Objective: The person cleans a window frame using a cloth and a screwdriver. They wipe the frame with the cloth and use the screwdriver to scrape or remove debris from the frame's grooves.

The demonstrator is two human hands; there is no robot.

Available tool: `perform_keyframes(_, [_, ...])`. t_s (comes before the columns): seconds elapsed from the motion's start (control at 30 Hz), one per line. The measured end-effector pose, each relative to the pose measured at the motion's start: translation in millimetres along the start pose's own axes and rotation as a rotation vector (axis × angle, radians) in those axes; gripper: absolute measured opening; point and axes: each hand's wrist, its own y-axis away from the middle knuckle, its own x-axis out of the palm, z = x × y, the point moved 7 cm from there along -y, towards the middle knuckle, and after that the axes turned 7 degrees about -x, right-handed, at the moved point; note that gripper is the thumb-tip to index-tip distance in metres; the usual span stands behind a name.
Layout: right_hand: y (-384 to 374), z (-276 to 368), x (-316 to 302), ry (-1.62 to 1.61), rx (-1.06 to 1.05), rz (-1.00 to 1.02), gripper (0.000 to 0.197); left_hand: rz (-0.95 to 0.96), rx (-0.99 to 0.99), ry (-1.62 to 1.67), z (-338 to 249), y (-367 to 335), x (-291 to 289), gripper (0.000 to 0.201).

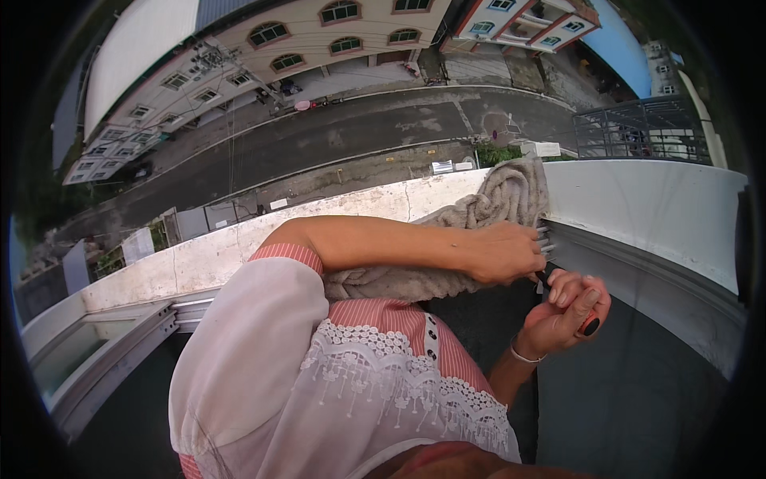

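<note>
My right hand (562, 313) is wrapped round the handle of what looks like a screwdriver (590, 325). Its rounded black end with a red ring sticks out below my thumb, and a dark part shows at the upper side of the fist; the tip is hidden. My left arm reaches across from the left. Its hand (507, 253) is closed, knuckles up, just above the right one and against the grooved window track (550, 239). What those fingers hold, if anything, is hidden. Under my left forearm a grey-brown towel (511, 191) lies bunched over the ledge.
A weathered white ledge (383, 199) curves across in front of me, with a drop to a street (351, 132) beyond. A light metal window frame (112, 359) stands at the left. At the right are a white wall (654, 211) and a dark glassy panel (630, 391).
</note>
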Motion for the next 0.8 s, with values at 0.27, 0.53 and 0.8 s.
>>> perform_keyframes(0.27, [31.4,5.5,-5.2,0.246,-0.363,0.080,0.024,-0.115,0.159,-0.186,3.1,-29.3,4.0,0.022])
perform_keyframes(0.53, [14.3,-23.7,-14.9,0.090,-0.182,0.001,0.027,-0.160,0.056,-0.161,16.8,-25.4,13.6,0.022])
perform_keyframes(0.8, [37.0,-16.0,-15.8,-0.353,0.098,-0.072,0.019,-0.066,0.020,-0.096,-10.6,31.2,-15.0,0.016])
